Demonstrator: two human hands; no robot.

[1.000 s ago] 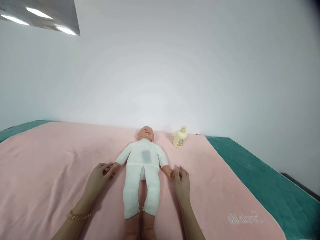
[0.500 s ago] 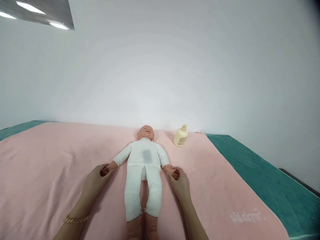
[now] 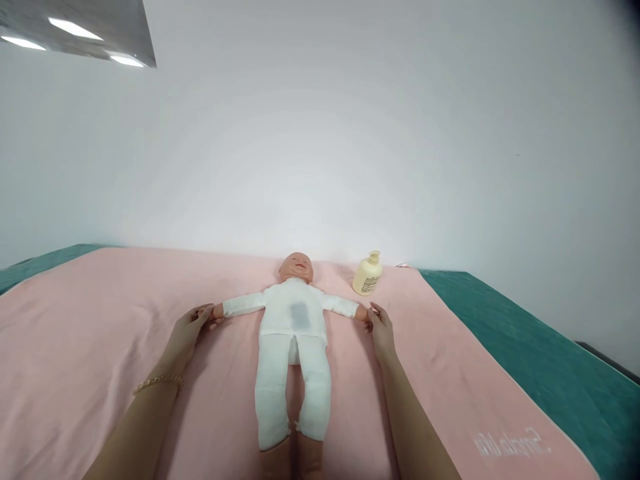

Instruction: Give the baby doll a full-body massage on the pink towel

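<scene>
Okay, so both hands are busy: the bare left hand (image 3: pixel 186 333) has thumb and fingers closed lightly round one small hand of a baby doll in a white cloth suit (image 3: pixel 279 310), and the bare right hand (image 3: pixel 383 333) has the other, fingers loosely curled. Can't tell how firm either grip is, since the fingers hide most of those little hands. Looks to me like the arm-spreading step, with both doll arms out to the sides, almost straight. I'd say the next move calls for an even, gentle hold on both sides, guiding the arms as a pair so the body doesn't get tugged crooked. The doll lies on its back in the middle, head at the far end, legs toward the near edge, and there's a beaded gold-coloured bracelet (image 3: pixel 157 382) on the left wrist. Under it all is a soft pink cloth blanket (image 3: pixel 425 380) over a green surface (image 3: pixel 530 360). A pale yellow, rounded pump bottle (image 3: pixel 367 276) stands far right, near the doll's head, with a plain white wall (image 3: pixel 320 133) behind.
</scene>
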